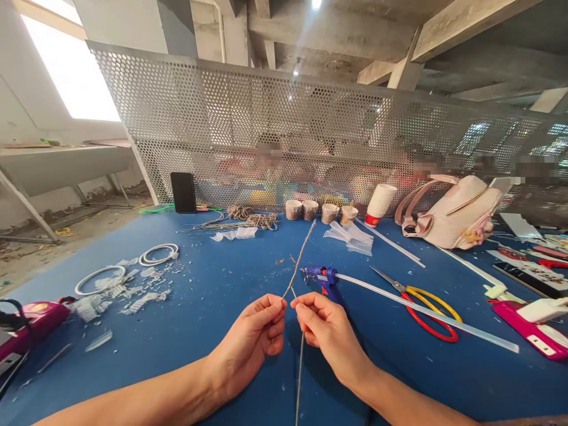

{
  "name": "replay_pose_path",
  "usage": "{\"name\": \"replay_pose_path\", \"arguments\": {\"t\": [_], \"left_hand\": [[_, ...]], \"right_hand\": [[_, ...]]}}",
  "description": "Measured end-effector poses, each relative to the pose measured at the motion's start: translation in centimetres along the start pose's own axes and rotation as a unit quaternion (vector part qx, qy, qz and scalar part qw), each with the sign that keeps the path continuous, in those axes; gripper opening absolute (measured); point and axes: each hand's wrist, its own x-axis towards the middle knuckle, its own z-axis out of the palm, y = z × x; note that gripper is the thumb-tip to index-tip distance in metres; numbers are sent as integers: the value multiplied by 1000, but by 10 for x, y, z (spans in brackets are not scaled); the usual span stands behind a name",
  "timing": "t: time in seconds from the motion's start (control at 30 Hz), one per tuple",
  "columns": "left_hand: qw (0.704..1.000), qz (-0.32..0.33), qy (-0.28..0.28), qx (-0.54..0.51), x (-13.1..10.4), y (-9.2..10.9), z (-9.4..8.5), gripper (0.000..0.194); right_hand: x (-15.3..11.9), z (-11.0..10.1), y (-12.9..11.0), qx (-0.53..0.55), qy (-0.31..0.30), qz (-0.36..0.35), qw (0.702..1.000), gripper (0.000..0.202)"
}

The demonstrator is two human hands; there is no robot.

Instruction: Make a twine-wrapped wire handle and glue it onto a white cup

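Observation:
Between my two hands a thin beige cord [300,260] rises in a twisted length away from me, and its strands part near my fingertips. My left hand [261,325] pinches one strand between thumb and forefinger. Close beside it, my right hand [322,325] pinches the other strand. A loose tail of cord hangs down below the fingers toward the table's near edge. Just behind my right hand lies a blue glue gun [322,276] with a long clear glue stick [426,309] in its back end.
Red and yellow scissors [428,307] lie right of the glue gun. Cord-wrapped cups [293,209], cord bundles [261,221], stacked paper cups [380,204] and a pink bag [461,210] line the back. Plastic scraps [146,300] and white rings [158,255] lie left; power strips [532,331] flank the table.

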Motion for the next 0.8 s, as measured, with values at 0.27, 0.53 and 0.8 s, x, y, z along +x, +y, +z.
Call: {"name": "replay_pose_path", "arguments": {"t": [0.27, 0.53, 0.8], "left_hand": [[999, 11, 2, 35, 0, -2, -1, 21], [998, -43, 39, -12, 1, -4, 0, 13], [998, -32, 36, -47, -1, 1, 5, 13]], "right_hand": [[-4, 0, 3, -9, -10, -9, 1000, 35], [-3, -1, 5, -36, -24, -11, 999, 34], [-5, 0, 7, -140, -28, -59, 988, 28]]}}
